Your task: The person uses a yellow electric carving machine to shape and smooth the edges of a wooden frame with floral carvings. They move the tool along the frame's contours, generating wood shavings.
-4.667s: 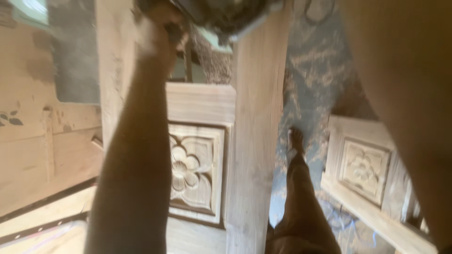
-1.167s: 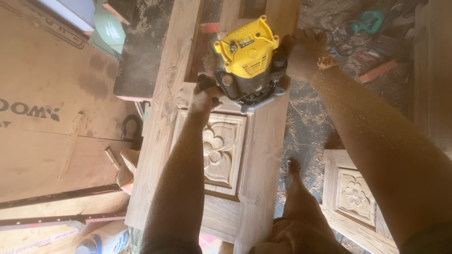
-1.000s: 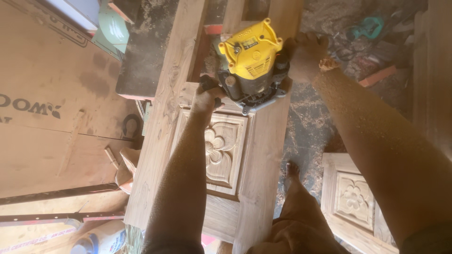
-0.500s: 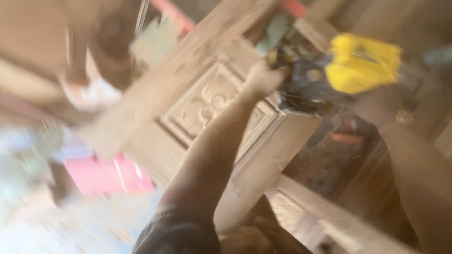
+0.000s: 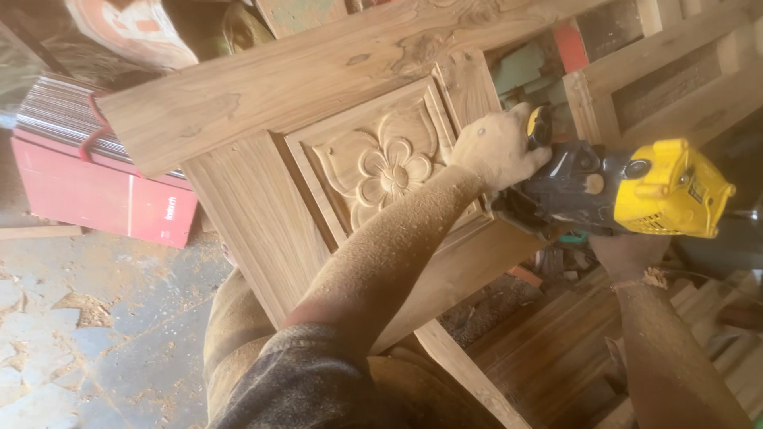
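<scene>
Dusty workshop, carved wooden door [image 5: 381, 159], yellow router [image 5: 636, 191]

left hand [image 5: 494, 148]: bare, no glove, speckled all over with fine sawdust
left forearm [image 5: 389, 254]: bare too, thick coat of pale wood dust right up to the sleeve
left sleeve [image 5: 306, 381]: short, dark grey knit-looking fabric with dust on it
right hand [image 5: 624, 253]: mostly hidden from view, bare
right wrist [image 5: 645, 280]: thin frayed string band, dusty
right forearm [image 5: 671, 361]: bare, lightly dusted
legs [image 5: 230, 338]: dusty tan trousers
</scene>
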Motion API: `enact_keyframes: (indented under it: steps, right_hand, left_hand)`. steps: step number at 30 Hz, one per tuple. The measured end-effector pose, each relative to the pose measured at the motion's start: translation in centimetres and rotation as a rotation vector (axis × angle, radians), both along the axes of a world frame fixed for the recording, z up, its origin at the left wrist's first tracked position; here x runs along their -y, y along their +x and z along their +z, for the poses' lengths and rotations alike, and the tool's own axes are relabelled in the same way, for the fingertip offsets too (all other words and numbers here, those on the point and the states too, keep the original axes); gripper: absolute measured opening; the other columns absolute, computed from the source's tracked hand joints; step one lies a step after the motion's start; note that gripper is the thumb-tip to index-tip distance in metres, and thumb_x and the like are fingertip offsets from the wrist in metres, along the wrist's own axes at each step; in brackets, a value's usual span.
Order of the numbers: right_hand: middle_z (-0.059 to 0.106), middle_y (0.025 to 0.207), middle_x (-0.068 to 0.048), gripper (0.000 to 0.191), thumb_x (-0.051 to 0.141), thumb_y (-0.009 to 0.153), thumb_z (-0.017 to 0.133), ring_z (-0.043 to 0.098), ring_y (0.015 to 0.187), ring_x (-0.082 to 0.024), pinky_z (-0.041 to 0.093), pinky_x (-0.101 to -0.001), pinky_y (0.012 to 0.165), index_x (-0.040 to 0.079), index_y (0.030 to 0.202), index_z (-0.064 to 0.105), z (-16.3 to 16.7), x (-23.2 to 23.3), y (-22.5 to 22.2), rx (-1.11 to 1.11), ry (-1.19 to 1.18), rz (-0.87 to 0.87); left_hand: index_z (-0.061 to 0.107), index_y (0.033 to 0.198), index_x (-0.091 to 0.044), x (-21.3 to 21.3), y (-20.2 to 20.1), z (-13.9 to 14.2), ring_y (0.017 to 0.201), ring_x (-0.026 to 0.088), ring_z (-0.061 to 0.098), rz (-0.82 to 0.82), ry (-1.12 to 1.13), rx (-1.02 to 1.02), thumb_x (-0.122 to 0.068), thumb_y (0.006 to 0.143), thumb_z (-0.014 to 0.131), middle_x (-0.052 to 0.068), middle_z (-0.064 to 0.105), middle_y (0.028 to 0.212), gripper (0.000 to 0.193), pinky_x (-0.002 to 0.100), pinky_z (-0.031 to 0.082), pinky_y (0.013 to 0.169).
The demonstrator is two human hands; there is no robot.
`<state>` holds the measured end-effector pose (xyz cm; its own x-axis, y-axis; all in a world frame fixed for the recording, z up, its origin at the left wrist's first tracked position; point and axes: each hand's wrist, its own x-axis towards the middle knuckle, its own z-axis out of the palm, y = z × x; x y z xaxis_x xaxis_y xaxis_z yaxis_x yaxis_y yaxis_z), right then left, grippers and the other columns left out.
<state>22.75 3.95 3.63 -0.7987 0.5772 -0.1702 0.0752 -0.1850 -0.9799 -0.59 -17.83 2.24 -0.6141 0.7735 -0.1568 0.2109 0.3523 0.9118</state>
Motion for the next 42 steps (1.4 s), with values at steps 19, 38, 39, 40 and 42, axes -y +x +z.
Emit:
enact_keyframes:
  steps: [19,38,39,40,42]
  right_hand:
    - [0.047,0.157,-0.011,0.060,0.025,0.108,0.064,0.047,0.148,-0.024,0.043,-0.0424,0.126,0.006,0.157,0.032,-1.1,-1.1,-2.3,0.293,0.641,0.187]
    - [0.058,0.147,-0.013,0.063,0.026,0.100,0.080,0.054,0.138,-0.025,0.044,-0.0386,0.115,0.006,0.151,0.049,-2.3,-2.0,-5.4,0.634,1.398,0.249]
    - [0.057,0.147,-0.013,0.063,0.027,0.100,0.079,0.054,0.138,-0.025,0.044,-0.0379,0.116,0.005,0.150,0.048,-2.3,-1.9,-5.7,0.589,1.361,0.255]
    - [0.058,0.147,-0.012,0.062,0.028,0.101,0.078,0.054,0.139,-0.025,0.044,-0.0385,0.116,0.006,0.151,0.049,-2.4,-1.9,-6.1,0.609,1.373,0.254]
    - [0.059,0.148,-0.011,0.059,0.030,0.103,0.075,0.055,0.140,-0.025,0.044,-0.0397,0.117,0.008,0.152,0.050,-2.5,-1.9,-6.6,0.649,1.396,0.253]
  left_hand:
    - [0.055,0.106,-0.005,0.9,-0.7,-1.7,0.080,0.030,0.074,0.039,0.126,-0.108,-0.043,0.085,0.070,0.014,0.072,0.085,0.046,0.044,0.060,0.076]
    - [0.054,0.103,-0.006,2.2,-3.2,-2.3,0.072,0.025,0.073,0.114,0.116,-0.144,-0.043,0.085,0.069,0.011,0.069,0.079,0.044,0.042,0.062,0.068]
    - [0.053,0.104,-0.006,2.3,-3.4,-2.2,0.072,0.024,0.073,0.100,0.095,-0.129,-0.043,0.086,0.068,0.011,0.069,0.078,0.044,0.041,0.063,0.067]
    - [0.054,0.103,-0.006,2.4,-3.7,-2.2,0.071,0.024,0.074,0.102,0.099,-0.128,-0.043,0.086,0.069,0.011,0.069,0.078,0.043,0.041,0.062,0.067]
    - [0.054,0.102,-0.006,2.8,-4.1,-2.2,0.071,0.024,0.074,0.105,0.107,-0.125,-0.043,0.086,0.069,0.010,0.069,0.078,0.043,0.041,0.062,0.068]
